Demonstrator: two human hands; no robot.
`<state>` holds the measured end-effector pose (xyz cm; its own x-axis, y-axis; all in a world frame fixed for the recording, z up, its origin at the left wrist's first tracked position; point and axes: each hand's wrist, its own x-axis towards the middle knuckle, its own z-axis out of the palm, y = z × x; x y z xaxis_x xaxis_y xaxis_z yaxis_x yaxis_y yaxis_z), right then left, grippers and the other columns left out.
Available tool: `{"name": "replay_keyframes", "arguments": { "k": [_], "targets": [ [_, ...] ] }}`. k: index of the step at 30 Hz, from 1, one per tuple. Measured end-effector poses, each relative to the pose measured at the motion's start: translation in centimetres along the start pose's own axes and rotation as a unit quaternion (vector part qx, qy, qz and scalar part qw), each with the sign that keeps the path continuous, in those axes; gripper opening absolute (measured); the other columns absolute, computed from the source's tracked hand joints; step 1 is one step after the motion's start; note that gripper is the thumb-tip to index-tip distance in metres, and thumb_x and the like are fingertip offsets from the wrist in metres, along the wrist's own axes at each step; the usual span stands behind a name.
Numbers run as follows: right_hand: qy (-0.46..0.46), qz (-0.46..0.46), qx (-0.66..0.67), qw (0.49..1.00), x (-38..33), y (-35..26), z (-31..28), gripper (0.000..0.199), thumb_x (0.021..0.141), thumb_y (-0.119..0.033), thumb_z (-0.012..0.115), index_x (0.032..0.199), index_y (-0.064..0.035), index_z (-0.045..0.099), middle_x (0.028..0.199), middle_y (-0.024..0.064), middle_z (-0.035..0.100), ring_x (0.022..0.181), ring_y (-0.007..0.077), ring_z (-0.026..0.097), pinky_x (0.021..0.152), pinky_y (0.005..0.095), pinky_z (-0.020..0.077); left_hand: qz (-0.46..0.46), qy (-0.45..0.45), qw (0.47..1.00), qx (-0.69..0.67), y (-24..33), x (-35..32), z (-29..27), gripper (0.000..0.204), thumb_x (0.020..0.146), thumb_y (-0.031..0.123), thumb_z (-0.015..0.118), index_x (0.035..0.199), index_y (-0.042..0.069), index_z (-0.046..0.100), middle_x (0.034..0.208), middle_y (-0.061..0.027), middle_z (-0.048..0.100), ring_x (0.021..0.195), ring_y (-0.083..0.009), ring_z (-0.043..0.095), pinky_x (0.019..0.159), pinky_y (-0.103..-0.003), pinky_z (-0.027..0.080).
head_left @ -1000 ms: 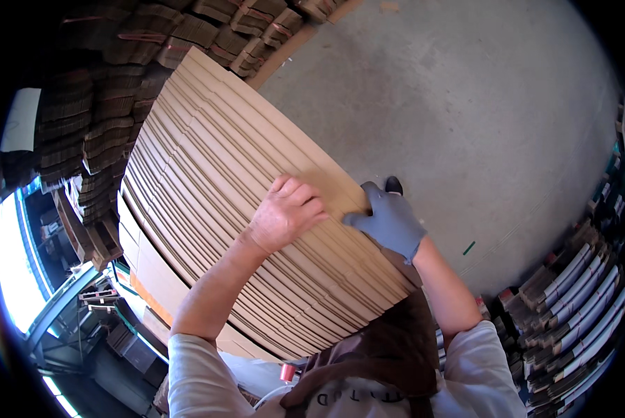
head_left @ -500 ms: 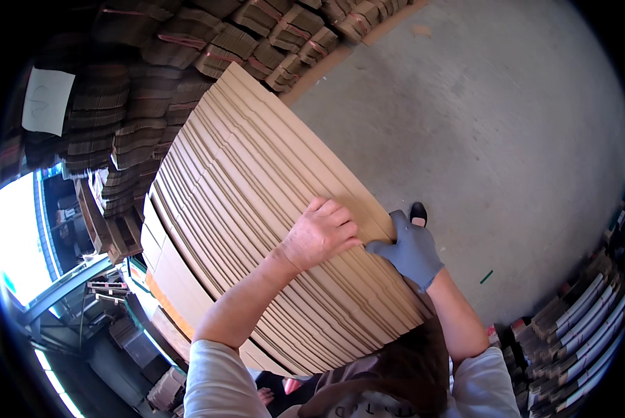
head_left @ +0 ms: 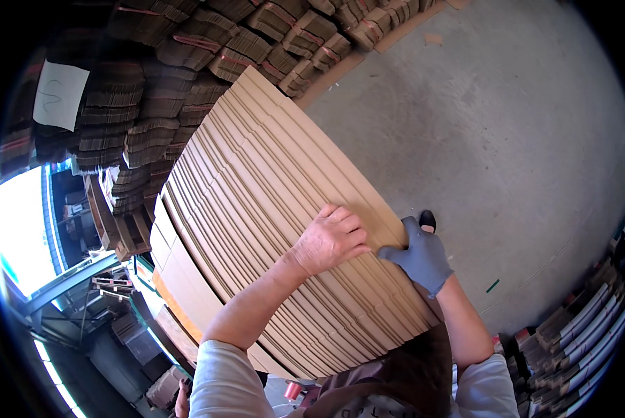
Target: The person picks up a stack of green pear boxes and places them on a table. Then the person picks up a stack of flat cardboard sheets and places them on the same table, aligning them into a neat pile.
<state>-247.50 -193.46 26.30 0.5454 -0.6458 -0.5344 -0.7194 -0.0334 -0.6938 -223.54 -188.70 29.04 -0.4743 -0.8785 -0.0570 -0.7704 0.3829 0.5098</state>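
A long row of flattened cardboard boxes (head_left: 239, 188) spreads out in front of me, with their edges packed side by side. Bare and curled, my left hand (head_left: 332, 240) presses its fingers in over the edges near the row's right side. My right hand (head_left: 422, 256), in a grey glove, grips the outermost cardboard at its right edge. Its thumb lies on the near face, while the other fingers go round the edge and are partly hidden. The two hands are close together but apart.
Strapped cardboard bundles (head_left: 311, 35) are piled at the back, and more bundles (head_left: 581, 341) stand at the lower right. A white paper (head_left: 60, 96) hangs at the far left, above a wooden pallet (head_left: 127, 233). Grey floor (head_left: 507, 153) lies to the right, with a dark shoe (head_left: 427, 220).
The whole scene has shifted slightly right and down in the picture. Both hands keep about the same places on the cardboard. A red object now shows below the row.
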Motion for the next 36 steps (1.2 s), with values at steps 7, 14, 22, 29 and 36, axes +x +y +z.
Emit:
{"name": "replay_keyframes", "arguments": {
  "k": [7,14,22,29,36],
  "targets": [
    [0.006,-0.016,-0.006,1.0,0.1,0.4,0.1,0.057,0.085,-0.049,0.073,0.115,-0.0029,0.057,0.089,0.0217,0.074,0.081,0.0346,0.073,0.099,0.0379,0.0445,0.012,0.009,1.0,-0.001,0.0,0.2,0.0,0.021,0.08,0.029,0.08,0.084,0.014,0.067,0.09,-0.0019,0.059,0.094,-0.0226,0.057,0.09,-0.039,0.045],
    [-0.047,0.018,0.04,0.998,0.3,0.3,-0.3,0.066,0.086,-0.048,0.074,0.125,0.0001,0.052,0.093,0.022,0.075,0.087,0.0379,0.073,0.088,0.041,0.0517,-0.006,0.025,0.999,-0.027,0.3,0.0,0.0,0.022,0.076,0.024,0.083,0.083,0.011,0.067,0.095,-0.0035,0.062,0.094,-0.0254,0.058,0.09,-0.04,0.046],
    [0.147,-0.118,-0.085,0.978,-1.4,-0.3,1.4,0.085,0.075,-0.041,0.085,0.143,-0.0054,0.046,0.126,0.0185,0.062,0.107,0.0333,0.063,0.095,0.0446,0.0468,0.022,0.027,0.999,-0.001,0.2,-0.5,0.0,0.023,0.075,0.021,0.084,0.085,0.011,0.066,0.097,-0.0036,0.06,0.094,-0.0254,0.057,0.091,-0.042,0.046],
    [0.192,-0.131,-0.076,0.97,-1.4,-0.7,2.4,0.09,0.073,-0.038,0.085,0.145,-0.0058,0.043,0.135,0.0166,0.056,0.121,0.0347,0.053,0.108,0.0572,0.0333,0.028,0.021,0.999,-0.002,0.4,-0.8,-0.1,0.024,0.074,0.021,0.084,0.085,0.01,0.066,0.095,-0.0036,0.06,0.091,-0.0251,0.057,0.09,-0.041,0.046],
    [0.192,-0.133,-0.081,0.969,-1.0,-1.6,2.3,0.092,0.075,-0.04,0.083,0.149,-0.0073,0.04,0.143,0.0173,0.052,0.128,0.0346,0.051,0.112,0.0638,0.0274,0.036,-0.017,0.999,-0.014,0.4,0.3,-1.4,0.025,0.079,0.026,0.08,0.081,0.01,0.061,0.086,-0.0045,0.056,0.087,-0.026,0.056,0.084,-0.039,0.046]
  ]
}}
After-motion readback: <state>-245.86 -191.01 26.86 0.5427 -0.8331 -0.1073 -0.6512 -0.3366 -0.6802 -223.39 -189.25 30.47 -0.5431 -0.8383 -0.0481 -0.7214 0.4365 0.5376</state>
